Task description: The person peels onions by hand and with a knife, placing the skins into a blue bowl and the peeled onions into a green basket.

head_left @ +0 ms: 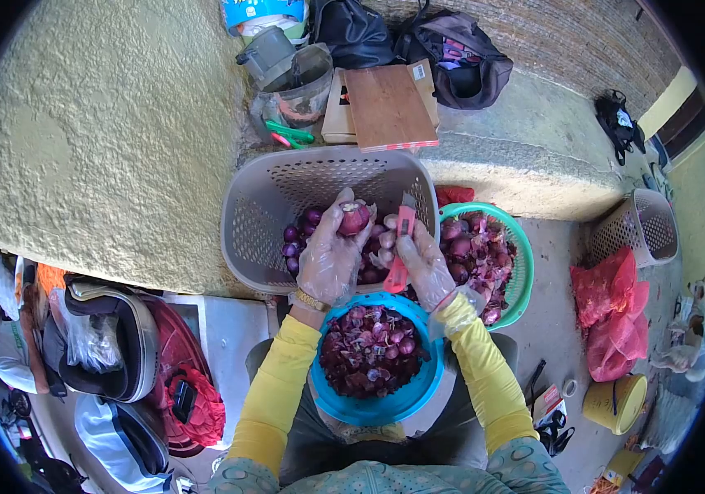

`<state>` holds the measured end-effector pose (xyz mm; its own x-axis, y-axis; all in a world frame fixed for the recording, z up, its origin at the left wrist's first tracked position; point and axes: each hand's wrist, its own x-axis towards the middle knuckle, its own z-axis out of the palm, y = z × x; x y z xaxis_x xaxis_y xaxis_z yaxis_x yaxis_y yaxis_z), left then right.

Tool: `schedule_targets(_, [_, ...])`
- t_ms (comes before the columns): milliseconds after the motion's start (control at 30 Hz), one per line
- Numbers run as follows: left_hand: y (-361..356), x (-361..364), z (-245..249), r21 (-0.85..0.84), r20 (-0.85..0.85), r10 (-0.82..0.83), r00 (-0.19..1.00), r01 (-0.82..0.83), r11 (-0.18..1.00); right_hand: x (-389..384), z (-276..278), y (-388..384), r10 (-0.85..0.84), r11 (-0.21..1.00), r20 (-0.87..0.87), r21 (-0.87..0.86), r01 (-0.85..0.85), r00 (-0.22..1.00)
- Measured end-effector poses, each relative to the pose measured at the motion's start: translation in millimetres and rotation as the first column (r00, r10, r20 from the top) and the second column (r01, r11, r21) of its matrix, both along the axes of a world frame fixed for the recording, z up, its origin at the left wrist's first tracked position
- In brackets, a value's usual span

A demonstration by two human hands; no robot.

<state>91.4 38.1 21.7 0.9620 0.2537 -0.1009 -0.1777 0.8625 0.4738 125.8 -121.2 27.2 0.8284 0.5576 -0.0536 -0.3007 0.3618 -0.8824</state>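
My left hand (329,262), in a clear plastic glove, holds a red onion (354,218) between its fingers, above the grey perforated basket (245,214). Gloved as well, my right hand (425,267) grips a red box cutter (402,239) with its blade pointing up, just right of the onion. Peeled purple onions (292,240) and paler ones lie in the basket below. Nearer to me is a blue basin (430,375) with onions and loose skins. A green basket (525,272) on the right holds more red onions and skins.
Behind the grey basket, a ledge (517,123) carries a brown board (389,107), plastic containers (303,86), green-handled scissors (290,132) and bags (459,62). Red mesh sacks (616,313) and a yellow bucket (616,403) stand at right. A person (6,346) is at the far left.
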Motion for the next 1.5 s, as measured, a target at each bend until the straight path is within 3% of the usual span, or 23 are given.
schedule_targets(67, [-1,1,-5,-0.011,-0.010,-0.024,1.000,0.024,1.000,3,0,-5,-0.013,1.000,-0.043,0.023,0.014,0.999])
schedule_targets(133, [-2,1,-5,-0.022,-0.013,-0.047,0.999,0.047,0.999,11,-7,-14,0.096,0.983,0.031,-0.161,-0.090,0.995])
schedule_targets(167, [-3,0,-5,-0.007,-0.021,-0.066,0.998,0.066,0.998,11,-11,-12,0.097,0.983,0.032,-0.161,-0.091,0.995])
schedule_targets(233, [-5,-2,0,0.009,-0.032,-0.087,0.996,0.087,0.996,8,-12,-6,-0.005,0.936,0.395,-0.323,0.144,0.919])
schedule_targets(267, [-6,-3,3,0.030,-0.053,-0.092,0.994,0.094,0.995,9,-8,-10,-0.008,0.935,0.393,-0.323,0.146,0.920])
schedule_targets(333, [-9,-3,3,0.049,-0.073,-0.102,0.992,0.106,0.993,10,17,-16,0.174,0.621,0.555,-0.703,0.347,0.813])
schedule_targets(367, [-9,-3,-1,0.088,-0.040,-0.119,0.992,0.122,0.989,10,10,-14,0.068,0.651,0.596,-0.634,0.417,0.800])
schedule_targets(500, [-12,-2,-4,0.184,-0.020,-0.128,0.992,0.130,0.974,12,14,-14,0.094,0.612,0.636,-0.644,0.459,0.766])
schedule_targets(667, [-12,-3,-2,0.183,-0.007,-0.152,0.988,0.151,0.971,13,11,-12,0.131,0.570,0.676,-0.650,0.502,0.726])
schedule_targets(1000, [-13,-3,0,0.267,0.010,-0.099,0.995,0.093,0.959,13,12,-11,0.128,0.579,0.689,-0.636,0.510,0.713])
schedule_targets(1067, [-11,-1,-8,0.286,0.020,-0.087,0.996,0.078,0.955,16,7,-9,0.006,0.664,0.640,-0.577,0.475,0.769])
schedule_targets(1333, [-13,-4,-1,0.348,0.045,-0.055,0.997,0.036,0.937,15,4,-6,-0.039,0.746,0.637,-0.494,0.447,0.770])
schedule_targets(1433, [-14,-6,2,0.491,0.034,-0.065,0.997,0.039,0.870,15,2,-5,-0.079,0.783,0.588,-0.463,0.416,0.805])
schedule_targets(1500, [-16,-9,0,0.756,0.046,0.007,0.999,-0.039,0.654,16,2,-3,-0.144,0.829,0.579,-0.373,0.418,0.802])
